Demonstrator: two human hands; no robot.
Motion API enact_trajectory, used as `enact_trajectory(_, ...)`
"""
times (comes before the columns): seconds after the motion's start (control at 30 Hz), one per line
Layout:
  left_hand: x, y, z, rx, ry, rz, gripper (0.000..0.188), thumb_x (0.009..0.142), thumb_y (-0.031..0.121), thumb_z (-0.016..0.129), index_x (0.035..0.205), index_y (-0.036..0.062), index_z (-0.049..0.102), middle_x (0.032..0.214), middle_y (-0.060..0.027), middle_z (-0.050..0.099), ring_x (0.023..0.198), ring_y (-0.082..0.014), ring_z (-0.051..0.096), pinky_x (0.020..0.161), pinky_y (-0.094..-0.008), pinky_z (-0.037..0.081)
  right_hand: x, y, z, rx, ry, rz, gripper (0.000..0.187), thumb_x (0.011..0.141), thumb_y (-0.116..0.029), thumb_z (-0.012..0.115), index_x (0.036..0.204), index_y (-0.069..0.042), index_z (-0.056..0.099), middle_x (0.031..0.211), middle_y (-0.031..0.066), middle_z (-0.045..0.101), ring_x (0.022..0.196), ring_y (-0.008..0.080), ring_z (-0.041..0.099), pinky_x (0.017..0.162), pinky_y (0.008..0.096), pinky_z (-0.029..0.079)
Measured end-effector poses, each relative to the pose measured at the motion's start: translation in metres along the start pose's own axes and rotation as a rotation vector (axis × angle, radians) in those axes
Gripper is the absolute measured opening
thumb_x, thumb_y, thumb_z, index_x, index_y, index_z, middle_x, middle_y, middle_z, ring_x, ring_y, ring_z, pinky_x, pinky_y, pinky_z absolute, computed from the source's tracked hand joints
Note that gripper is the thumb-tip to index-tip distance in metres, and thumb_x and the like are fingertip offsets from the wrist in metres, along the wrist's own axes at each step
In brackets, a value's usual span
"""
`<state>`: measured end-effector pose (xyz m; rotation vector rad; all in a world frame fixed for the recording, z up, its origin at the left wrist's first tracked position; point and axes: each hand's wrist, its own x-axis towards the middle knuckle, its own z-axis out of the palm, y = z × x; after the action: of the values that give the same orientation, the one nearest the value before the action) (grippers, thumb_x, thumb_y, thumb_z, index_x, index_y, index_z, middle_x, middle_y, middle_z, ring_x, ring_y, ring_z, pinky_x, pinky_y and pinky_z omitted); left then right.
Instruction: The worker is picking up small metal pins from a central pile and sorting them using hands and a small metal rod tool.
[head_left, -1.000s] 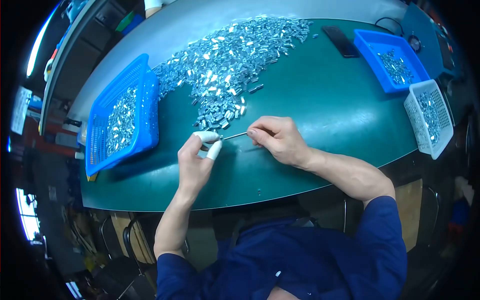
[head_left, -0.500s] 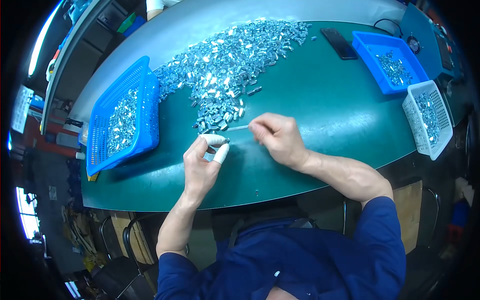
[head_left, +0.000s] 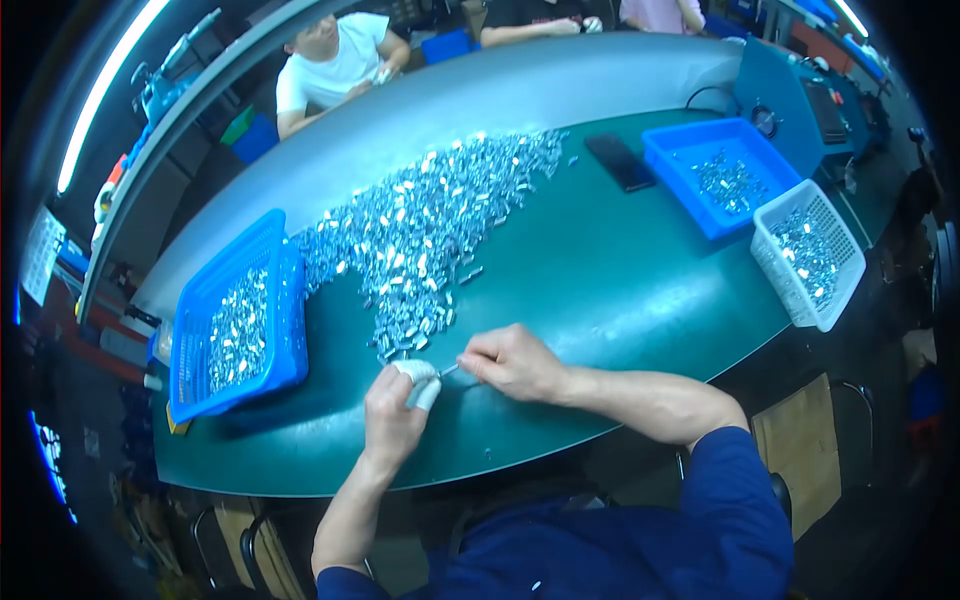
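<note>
A green-topped table (head_left: 600, 300) spreads beneath both forearms. On it lies a broad pile (head_left: 430, 230) of small, shiny metal pieces, its narrow near end just beyond the left hand. A blue perforated basket (head_left: 295, 330) stands to the left of the pile, with more pieces inside. Well over to the right, a blue tray (head_left: 745, 145) and a smaller white basket (head_left: 775, 275) each hold similar pieces.

The right hand (head_left: 515, 365) is curled, thumb and forefinger pinched on a thin metal rod (head_left: 450, 370). The left hand (head_left: 395, 420) faces it from the other side, near the table's front edge, with white covers (head_left: 415, 370) on thumb and forefinger; these two tips are drawn nearly together around a small metal piece (head_left: 438, 376), whose exact shape is too small to tell.

The rod bridges the short gap between the hands, slanting slightly down from the right fingertips to the left ones. The small piece sits at its left end; whether the rod enters it cannot be told.
</note>
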<state>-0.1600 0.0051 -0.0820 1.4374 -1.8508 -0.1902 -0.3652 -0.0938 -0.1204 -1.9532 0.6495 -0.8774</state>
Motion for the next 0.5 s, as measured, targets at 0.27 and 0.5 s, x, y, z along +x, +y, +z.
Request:
enact_trajectory(0.27, 0.003, -0.003, 0.008, -0.050, -0.059, 0.089, 0.020, 0.080, -0.004, 0.081, 0.097, 0.0008, 0.071, 0.095, -0.0127, 0.073, 0.088, -0.0285, 0.071, 0.078, -0.0371, 0.056, -0.004, -0.008, -0.001, 0.253, -0.186, 0.367, 0.045, 0.106, -0.036, 0.058, 0.076, -0.004, 0.068, 0.061, 0.0034, 0.064, 0.049, 0.0118, 0.056, 0.048, 0.0321, 0.047)
enact_trajectory(0.5, -0.005, -0.013, 0.001, -0.317, -0.178, -0.322, 0.017, 0.095, 0.009, 0.076, 0.109, -0.0018, 0.074, 0.098, -0.0068, 0.077, 0.090, -0.0122, 0.069, 0.083, -0.0288, 0.055, -0.002, -0.009, 0.004, 0.304, -0.134, 0.138, 0.044, 0.108, -0.037, 0.057, 0.080, -0.004, 0.068, 0.062, 0.0025, 0.064, 0.055, 0.0107, 0.059, 0.053, 0.0302, 0.048)
